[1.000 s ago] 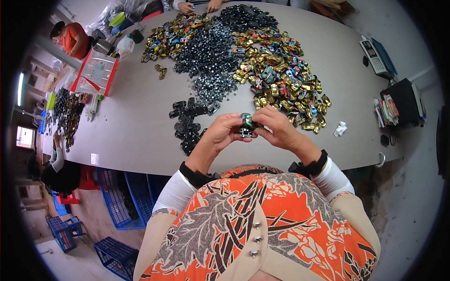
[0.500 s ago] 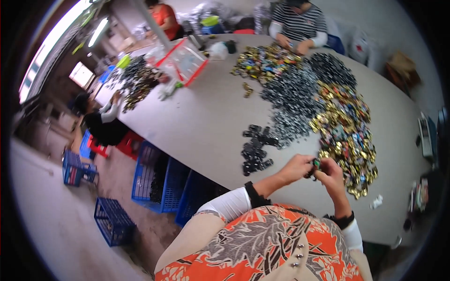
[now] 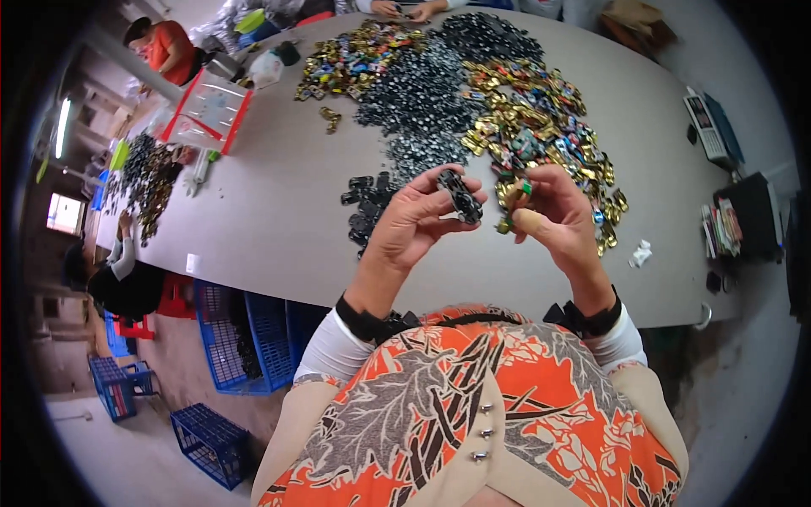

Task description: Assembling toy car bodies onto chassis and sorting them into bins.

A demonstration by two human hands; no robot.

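Black plastic, tilted and glossy, sits in the left hand (image 3: 414,218): a small car part (image 3: 460,196) pinched between thumb and fingers, above the counter (image 3: 270,207). To its right, the right hand (image 3: 559,218) pinches a gold-and-green piece (image 3: 511,201) between thumb and fingertips, partly hidden by them; the two pieces are apart

Slipping looks the likeliest trouble, since both surfaces shine and the grips seem to rest on small areas. If the right fingers lost the gold-and-green piece, it could drop near the heap of gold and coloured car pieces (image 3: 553,122) and be hard to pick out again. The black part, let go, could likewise mix with the black car pieces (image 3: 365,211) lying just beyond the left hand, or bounce toward the near edge and onto the floor

Lowered forearms or knuckles could also brush the heap of small clear pieces (image 3: 427,150) ahead and scatter them. Squeezing too hard might bend or mark the thin-looking parts, though their stiffness cannot be told
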